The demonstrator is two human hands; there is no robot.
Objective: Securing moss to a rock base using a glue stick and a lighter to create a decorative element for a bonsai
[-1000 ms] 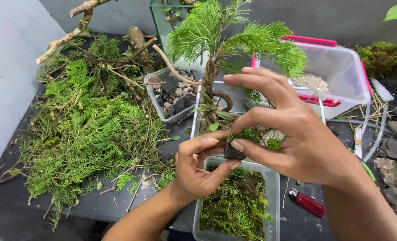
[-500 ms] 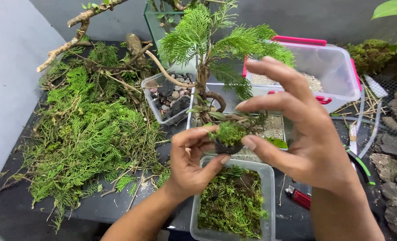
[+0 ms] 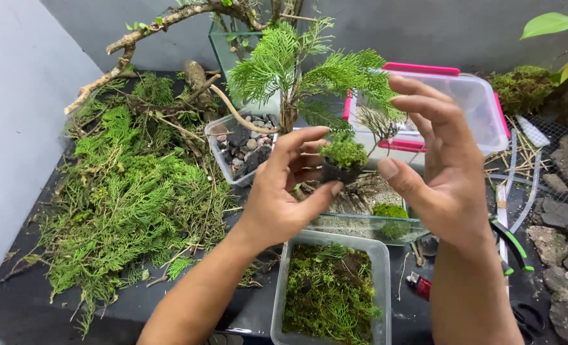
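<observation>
My left hand (image 3: 288,185) pinches a small clump of green moss on dark soil (image 3: 342,158) between thumb and fingers, held in the air. Beside it my right hand (image 3: 438,167) is spread, thumb close to the clump but holding nothing. Below the hands sits a clear plastic tub of moss (image 3: 330,295). Behind them a small conifer-like tree (image 3: 291,71) stands in a shallow glass dish (image 3: 364,227) with sandy soil and a moss patch (image 3: 389,211).
A heap of green cuttings and twigs (image 3: 127,191) covers the left. A small tub of pebbles (image 3: 240,148), a clear box with pink lid (image 3: 456,105), green-handled cutters (image 3: 509,239), a red tool (image 3: 419,285) and grey rocks (image 3: 562,220) lie around.
Both hands have risen from the moss tub. The left hand lifted the moss clump up toward the tree's base, and the right hand has opened and drawn slightly away from it.
</observation>
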